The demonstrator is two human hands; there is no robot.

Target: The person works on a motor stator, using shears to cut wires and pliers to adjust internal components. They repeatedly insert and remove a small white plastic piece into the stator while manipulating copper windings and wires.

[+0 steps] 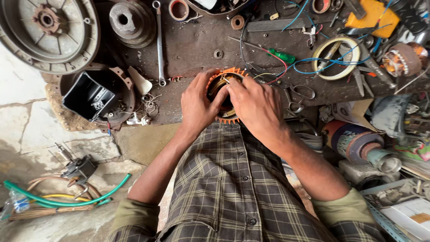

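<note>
An orange-finned round motor stator (233, 74) with copper windings sits at the near edge of a dark wooden workbench (192, 49). My left hand (198, 103) grips its left side, thumb curled over the rim. My right hand (253, 104) lies over its right side, with fingers pressed into the windings at the top. Both hands cover most of the stator. Thin wires run from it toward the right.
A long spanner (159, 42), pulleys (132, 21), a large metal wheel (47, 31) and a black housing (92, 96) lie left. Scissors (299, 95), a green screwdriver (280, 55), a tape roll (336, 58) and blue wires sit right. Green hose (67, 200) lies on the floor.
</note>
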